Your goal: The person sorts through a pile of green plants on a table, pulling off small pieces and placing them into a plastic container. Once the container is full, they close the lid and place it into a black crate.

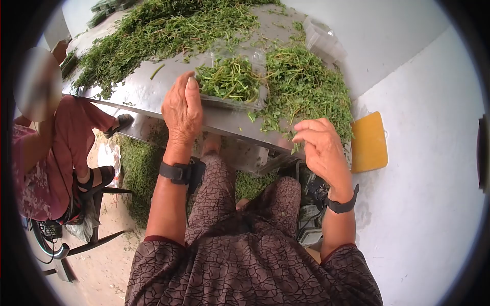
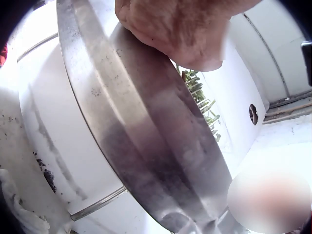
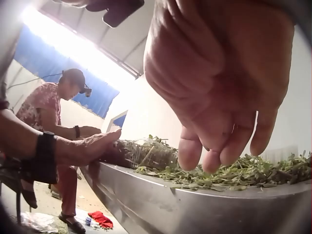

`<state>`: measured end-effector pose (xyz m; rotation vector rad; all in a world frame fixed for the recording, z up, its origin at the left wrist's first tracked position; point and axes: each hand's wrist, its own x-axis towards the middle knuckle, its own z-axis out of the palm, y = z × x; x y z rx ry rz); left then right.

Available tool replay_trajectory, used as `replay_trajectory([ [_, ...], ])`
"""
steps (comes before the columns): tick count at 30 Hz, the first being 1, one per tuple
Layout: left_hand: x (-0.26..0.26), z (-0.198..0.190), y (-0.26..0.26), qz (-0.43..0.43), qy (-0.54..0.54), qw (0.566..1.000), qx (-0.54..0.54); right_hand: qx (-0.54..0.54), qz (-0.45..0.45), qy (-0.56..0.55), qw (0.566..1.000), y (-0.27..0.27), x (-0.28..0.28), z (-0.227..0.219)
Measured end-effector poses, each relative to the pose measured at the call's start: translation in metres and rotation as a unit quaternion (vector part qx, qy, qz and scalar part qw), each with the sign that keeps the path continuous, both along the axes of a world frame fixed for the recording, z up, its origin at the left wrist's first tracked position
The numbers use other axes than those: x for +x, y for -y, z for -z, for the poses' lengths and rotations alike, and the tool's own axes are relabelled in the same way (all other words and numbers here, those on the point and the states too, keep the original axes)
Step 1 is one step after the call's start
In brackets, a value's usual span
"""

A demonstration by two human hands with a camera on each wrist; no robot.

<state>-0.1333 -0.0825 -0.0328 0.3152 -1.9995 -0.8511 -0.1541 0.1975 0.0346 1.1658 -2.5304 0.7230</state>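
Observation:
A clear plastic tray [image 1: 258,104] stands at the near edge of the metal table, filled with cut green stems and leaves [image 1: 232,79]. My left hand [image 1: 184,104] is at the tray's left end, fingers extended and thumb up, and it overlaps the tray's corner. In the left wrist view, only part of that hand [image 2: 175,34] shows above the table edge. My right hand [image 1: 324,148] hovers by the front of a loose heap of greens [image 1: 309,84], its fingers loosely bent. The right wrist view has its fingers [image 3: 229,141] hanging just over the leaves.
A larger spread of greens [image 1: 173,30] covers the far left of the metal table [image 1: 140,97]. Empty clear trays [image 1: 321,38] stand at the back right. A yellow board [image 1: 370,143] leans at the wall. Another person [image 3: 48,105] sits to the left. More greens [image 1: 138,178] lie beneath the table.

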Motion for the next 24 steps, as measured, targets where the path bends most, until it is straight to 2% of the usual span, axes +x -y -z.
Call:
replay_trajectory([
  [1, 0.000, 0.001, 0.000, 0.001, 0.001, 1.000, 0.000, -0.012, -0.018, 0.068, 0.997, -0.001, 0.002, -0.003],
  [2, -0.001, 0.001, 0.000, 0.000, -0.002, 1.000, 0.003, -0.013, -0.017, 0.070, 0.997, -0.002, 0.002, -0.001],
  [4, -0.001, 0.003, 0.000, 0.000, -0.004, 1.000, 0.007, -0.042, 0.032, 0.005, 0.999, -0.002, -0.001, 0.004],
  [8, -0.001, 0.001, 0.002, 0.002, -0.002, 1.000, 0.000, -0.022, 0.054, -0.048, 0.997, 0.006, 0.006, 0.014],
  [10, 0.000, 0.001, 0.001, 0.000, -0.001, 1.000, -0.006, -0.042, -0.006, -0.025, 0.999, 0.007, 0.013, 0.022],
  [11, 0.000, 0.001, 0.001, 0.001, -0.003, 1.000, -0.004, -0.044, -0.007, -0.025, 0.999, 0.006, 0.017, 0.021],
  [13, -0.001, 0.001, 0.000, -0.002, -0.007, 1.000, -0.005, -0.056, -0.068, 0.088, 0.992, 0.003, 0.023, 0.015],
  [14, -0.001, 0.001, 0.000, 0.002, -0.008, 1.000, -0.001, -0.068, -0.051, 0.102, 0.991, 0.004, 0.026, 0.011],
  [15, 0.000, 0.001, -0.001, 0.005, -0.010, 1.000, 0.003, -0.071, -0.054, 0.101, 0.991, 0.005, 0.026, 0.011],
  [17, 0.001, -0.001, -0.001, 0.006, -0.005, 1.000, 0.007, -0.082, 0.009, 0.065, 0.994, 0.008, 0.024, 0.012],
  [21, 0.001, 0.000, -0.001, 0.002, -0.010, 1.000, -0.001, -0.096, 0.007, 0.013, 0.995, 0.022, 0.018, 0.012],
  [23, 0.001, -0.002, -0.001, 0.004, -0.009, 1.000, -0.007, -0.051, 0.009, -0.038, 0.998, 0.027, 0.018, 0.014],
  [24, 0.001, -0.001, -0.001, 0.005, -0.014, 1.000, -0.007, -0.060, 0.001, -0.012, 0.998, 0.028, 0.019, 0.018],
])
